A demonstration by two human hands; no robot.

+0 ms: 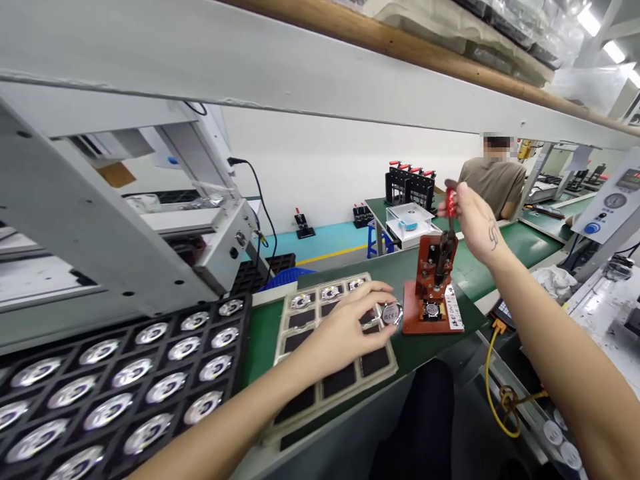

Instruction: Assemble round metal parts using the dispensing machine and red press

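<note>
My left hand point(345, 327) is closed on a small round silver case point(391, 314), its edge pinched between thumb and fingers and a printed CE mark showing. It is above the right side of a beige tray point(281, 337) with dark square compartments; similar round parts point(330, 293) lie in its far row. To the right stands a red-brown toggle-clamp press point(434, 267), with another round case point(431, 311) seated at its base. My right hand point(470, 217) is closed round the press's red lever handle point(451, 201), which points upward.
A black tray point(245, 333) holding several shiny round parts lies at left. Beyond the press are a clear box point(410, 219) and a black clamp rack point(410, 187). A person point(493, 177) sits farther back. A grey beam point(300, 80) crosses overhead. A yellow cable point(493, 393) hangs at right.
</note>
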